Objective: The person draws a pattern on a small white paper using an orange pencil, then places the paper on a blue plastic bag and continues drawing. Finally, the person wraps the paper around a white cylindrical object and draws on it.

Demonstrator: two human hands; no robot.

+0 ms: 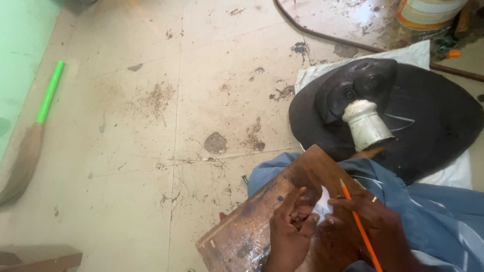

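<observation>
A worn brown wooden board [262, 211] rests across my lap, over blue trousers [443, 221]. My left hand [290, 229] lies on the board with its fingers curled around a small white piece [322, 204]. My right hand [370, 221] sits beside it, gripping an orange pencil [359, 221] that slants from upper left to lower right. Fingers of my right hand also touch the white piece. Most of that piece is hidden by both hands.
A black round sheet [438, 126] on white sacking lies at the right, with a black lump and a white ribbed knob [365, 123] on it. A green-handled broom [35, 131] lies at the left. A hose [322, 34] and a bucket [428, 12] are at the top. The tiled floor is stained.
</observation>
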